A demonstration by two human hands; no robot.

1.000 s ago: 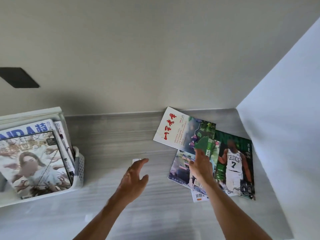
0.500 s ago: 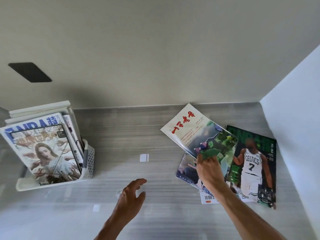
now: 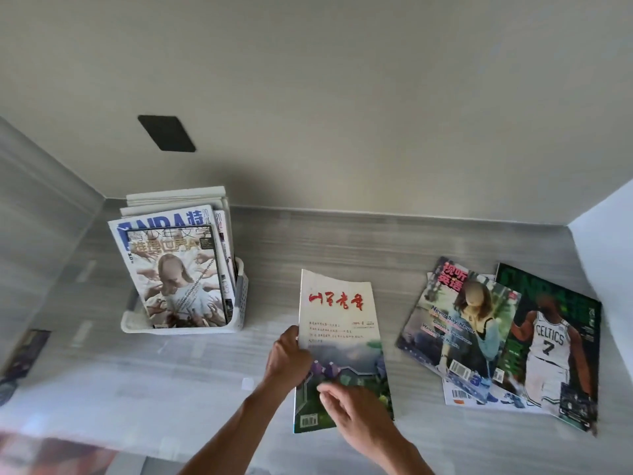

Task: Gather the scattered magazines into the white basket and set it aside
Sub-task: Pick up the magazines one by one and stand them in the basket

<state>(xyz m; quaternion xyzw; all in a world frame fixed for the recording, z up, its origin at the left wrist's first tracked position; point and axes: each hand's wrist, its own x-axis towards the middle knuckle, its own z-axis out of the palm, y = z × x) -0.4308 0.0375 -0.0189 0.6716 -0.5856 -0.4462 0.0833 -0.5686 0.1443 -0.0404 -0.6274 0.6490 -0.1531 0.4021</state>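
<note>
A white magazine with red characters (image 3: pixel 339 323) is held above the grey table, roughly midway between basket and pile. My left hand (image 3: pixel 286 358) grips its left edge. My right hand (image 3: pixel 346 413) pinches its lower part, thumb on the cover. The white basket (image 3: pixel 239 303) stands at the left, holding several upright magazines (image 3: pixel 174 269). At the right lies a loose pile: a magazine with a woman on the cover (image 3: pixel 459 323) on top of a green Celtics magazine (image 3: pixel 555 341) and another partly hidden one.
A wall runs along the back of the grey table (image 3: pixel 342 241), with a dark rectangular patch (image 3: pixel 166 133) on it. A white panel (image 3: pixel 609 269) closes the right side. A small white sticker (image 3: pixel 247 383) lies on the table near my left forearm.
The white magazine came off the pile and moved left toward the middle of the table. My left hand, empty before, now grips its left edge. The view shifted, so the basket sits nearer the centre.
</note>
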